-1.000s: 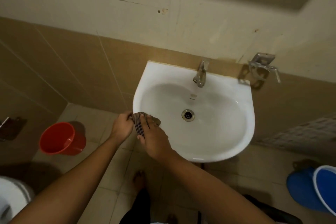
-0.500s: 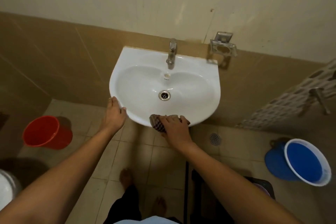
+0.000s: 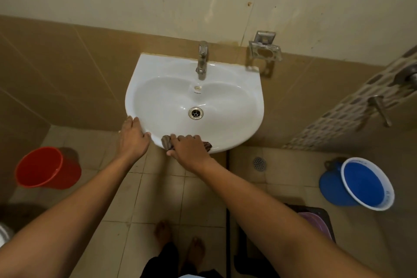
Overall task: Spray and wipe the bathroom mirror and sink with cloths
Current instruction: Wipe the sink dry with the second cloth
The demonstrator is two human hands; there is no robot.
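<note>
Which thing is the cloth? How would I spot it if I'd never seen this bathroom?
Find the white sink on the brown tiled wall, then follow its front rim nearest the person. The cloth is the small dark, striped bundle there, pressed on the rim under the right hand. The left hand beside it holds only bare rim.

Right hand [image 3: 190, 150] slid cloth [image 3: 167, 142] leftward along sink [image 3: 248, 97] rim.
</note>
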